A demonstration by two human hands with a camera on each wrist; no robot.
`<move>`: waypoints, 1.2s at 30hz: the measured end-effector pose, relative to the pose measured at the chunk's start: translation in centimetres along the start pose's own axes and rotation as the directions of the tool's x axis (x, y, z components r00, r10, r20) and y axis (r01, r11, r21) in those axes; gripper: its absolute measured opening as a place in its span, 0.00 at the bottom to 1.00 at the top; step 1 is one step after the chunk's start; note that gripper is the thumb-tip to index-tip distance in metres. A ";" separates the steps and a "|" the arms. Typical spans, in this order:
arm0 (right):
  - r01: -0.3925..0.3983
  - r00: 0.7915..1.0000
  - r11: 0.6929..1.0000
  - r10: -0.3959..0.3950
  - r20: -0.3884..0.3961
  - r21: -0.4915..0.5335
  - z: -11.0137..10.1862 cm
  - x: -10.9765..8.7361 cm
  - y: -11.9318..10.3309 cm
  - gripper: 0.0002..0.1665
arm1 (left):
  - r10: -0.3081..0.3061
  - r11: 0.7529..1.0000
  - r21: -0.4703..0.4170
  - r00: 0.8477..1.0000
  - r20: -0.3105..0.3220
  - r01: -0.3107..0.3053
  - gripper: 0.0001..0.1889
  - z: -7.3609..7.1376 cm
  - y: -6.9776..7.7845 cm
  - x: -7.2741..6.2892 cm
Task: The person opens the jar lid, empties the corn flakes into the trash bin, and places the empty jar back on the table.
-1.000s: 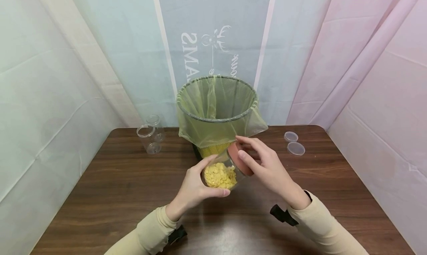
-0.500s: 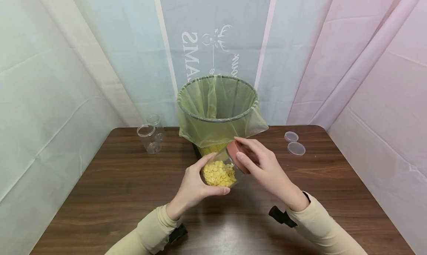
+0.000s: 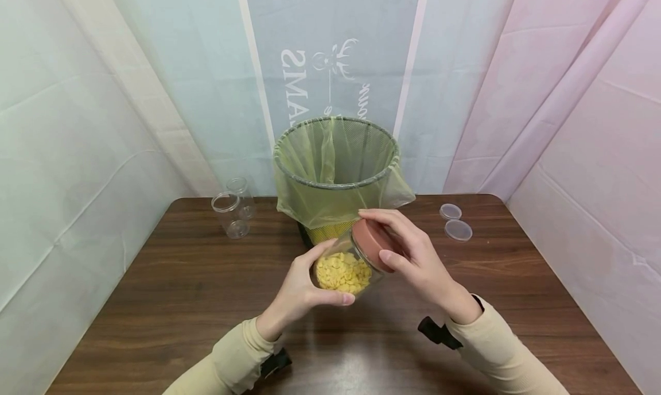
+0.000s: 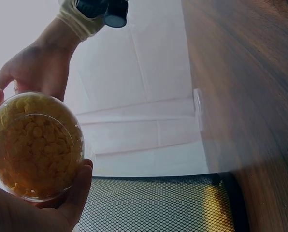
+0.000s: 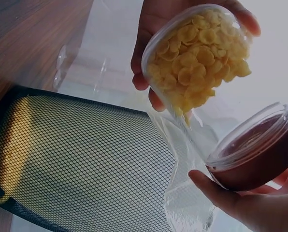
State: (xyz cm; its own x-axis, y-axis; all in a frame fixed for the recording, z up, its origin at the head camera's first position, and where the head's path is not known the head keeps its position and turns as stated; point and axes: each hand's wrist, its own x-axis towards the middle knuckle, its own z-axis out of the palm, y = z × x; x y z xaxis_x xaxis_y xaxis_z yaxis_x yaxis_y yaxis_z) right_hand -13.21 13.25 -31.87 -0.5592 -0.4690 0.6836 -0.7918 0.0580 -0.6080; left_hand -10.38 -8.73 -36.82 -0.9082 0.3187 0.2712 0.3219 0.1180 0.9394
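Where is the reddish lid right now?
In the head view, the reddish lid is slightly right of center, on the near side of the mesh bin. It is at the mouth of the clear jar, gripped by the right hand.

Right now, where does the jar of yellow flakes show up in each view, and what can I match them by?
Head: jar, below centre, tilted.
Left wrist: jar, at the left edge, base toward the camera.
Right wrist: jar, in the right half.
Shared landmark: the mesh bin, at centre, bottom and lower left respectively.
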 end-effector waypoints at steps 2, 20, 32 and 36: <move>0.015 1.000 1.000 -0.016 0.012 0.020 -0.1 0.1 0.0 0.26 | 0.003 1.000 -0.009 1.000 0.003 -0.003 0.41 0.0 0.0 0.0; -0.257 0.966 0.966 0.257 0.003 0.017 0.0 -0.3 -0.3 0.28 | 0.026 0.997 0.072 0.997 -0.077 -0.021 0.43 0.5 -0.2 -0.2; -0.466 0.884 0.883 0.463 -0.062 -0.054 0.1 -0.7 -0.6 0.30 | 0.084 0.977 0.209 0.984 -0.158 -0.050 0.45 0.9 -0.4 -0.1; -0.404 0.914 0.913 0.401 -0.055 -0.055 0.0 -0.7 -0.5 0.30 | 0.079 0.977 0.206 0.986 -0.149 -0.047 0.45 0.9 -0.4 -0.1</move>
State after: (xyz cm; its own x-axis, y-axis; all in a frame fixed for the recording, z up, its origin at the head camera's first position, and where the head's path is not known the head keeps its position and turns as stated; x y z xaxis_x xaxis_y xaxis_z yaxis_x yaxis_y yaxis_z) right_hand -12.41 13.55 -31.99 -0.8427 -0.3566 0.4033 -0.5103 0.2906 -0.8094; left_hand -10.15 -8.00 -37.46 -0.9095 0.1831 0.3732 0.4129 0.2940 0.8620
